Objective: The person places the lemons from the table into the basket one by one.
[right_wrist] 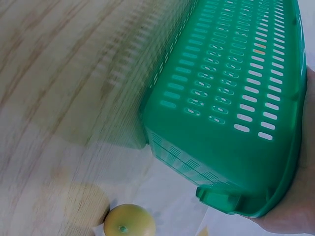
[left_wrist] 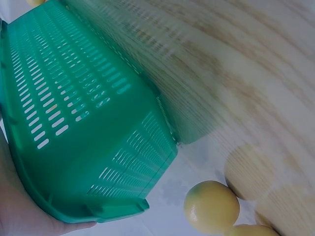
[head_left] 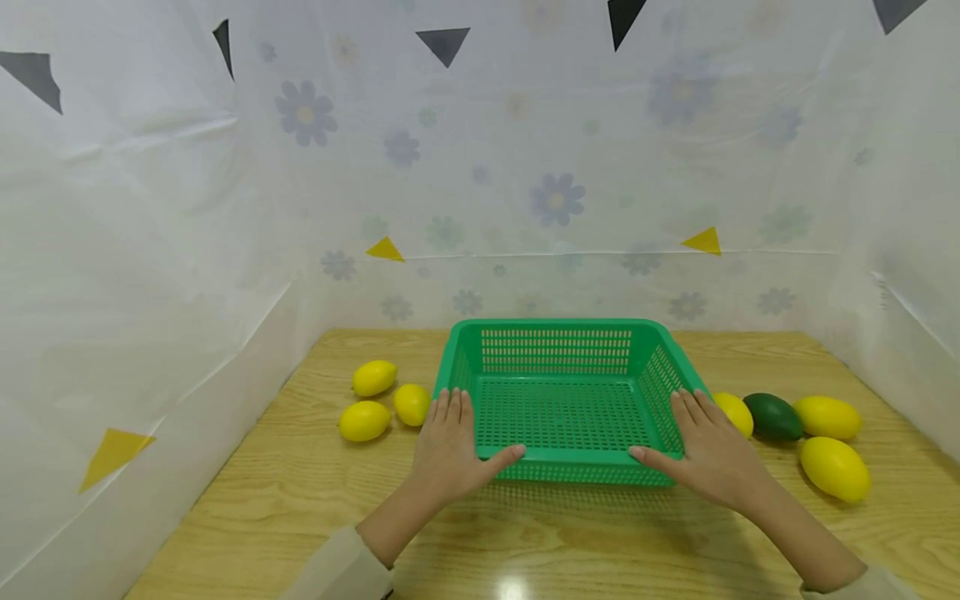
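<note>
Sleeved left grip and right grip rest straight-fingered on a slotted, rectangular plastic basket.

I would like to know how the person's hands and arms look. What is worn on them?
The left hand and right hand show no gloves or rings. Plain, pale beige sleeves end short of the hands. Something small and dark shows by the left sleeve's edge, too little to identify.

Bright head view with glare on the tabletop; wrist views dimmer, perhaps hazy.
</note>
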`<state>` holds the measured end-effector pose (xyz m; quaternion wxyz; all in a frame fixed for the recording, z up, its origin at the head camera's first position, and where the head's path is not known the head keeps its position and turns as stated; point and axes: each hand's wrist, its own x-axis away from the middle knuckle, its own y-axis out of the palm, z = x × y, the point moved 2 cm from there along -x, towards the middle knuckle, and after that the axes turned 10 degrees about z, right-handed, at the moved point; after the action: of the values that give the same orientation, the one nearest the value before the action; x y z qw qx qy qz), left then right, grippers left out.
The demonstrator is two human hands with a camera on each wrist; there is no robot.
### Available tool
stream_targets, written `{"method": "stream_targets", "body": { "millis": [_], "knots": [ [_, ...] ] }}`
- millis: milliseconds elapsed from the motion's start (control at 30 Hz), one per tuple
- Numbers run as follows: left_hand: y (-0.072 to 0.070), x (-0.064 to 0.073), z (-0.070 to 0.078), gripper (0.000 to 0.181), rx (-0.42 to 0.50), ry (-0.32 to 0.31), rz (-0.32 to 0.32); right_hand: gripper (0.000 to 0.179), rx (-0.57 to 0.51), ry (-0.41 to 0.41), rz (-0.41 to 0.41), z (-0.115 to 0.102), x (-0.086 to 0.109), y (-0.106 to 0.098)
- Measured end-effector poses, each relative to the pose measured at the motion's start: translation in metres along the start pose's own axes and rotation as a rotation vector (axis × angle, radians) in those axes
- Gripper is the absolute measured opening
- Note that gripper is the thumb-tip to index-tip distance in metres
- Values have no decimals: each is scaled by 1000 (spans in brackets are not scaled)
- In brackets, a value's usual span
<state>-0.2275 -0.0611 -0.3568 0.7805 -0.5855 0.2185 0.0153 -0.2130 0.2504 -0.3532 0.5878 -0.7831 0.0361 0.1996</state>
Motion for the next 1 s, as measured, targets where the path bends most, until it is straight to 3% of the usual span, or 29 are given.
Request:
{"method": "stream_targets", "body": {
  "millis": [300,567,1000],
  "knots": [
    [-1,2,1,112,52,5,41,98,-3,6,-7,0,0,1],
    [0,-1,0,105,6,-6,-3,98,-8,10,-18,1,-1,0],
    [0,0,0,105,20,-10,-13,97,-8,-1,-11,0,0,-1]
  ]
}}
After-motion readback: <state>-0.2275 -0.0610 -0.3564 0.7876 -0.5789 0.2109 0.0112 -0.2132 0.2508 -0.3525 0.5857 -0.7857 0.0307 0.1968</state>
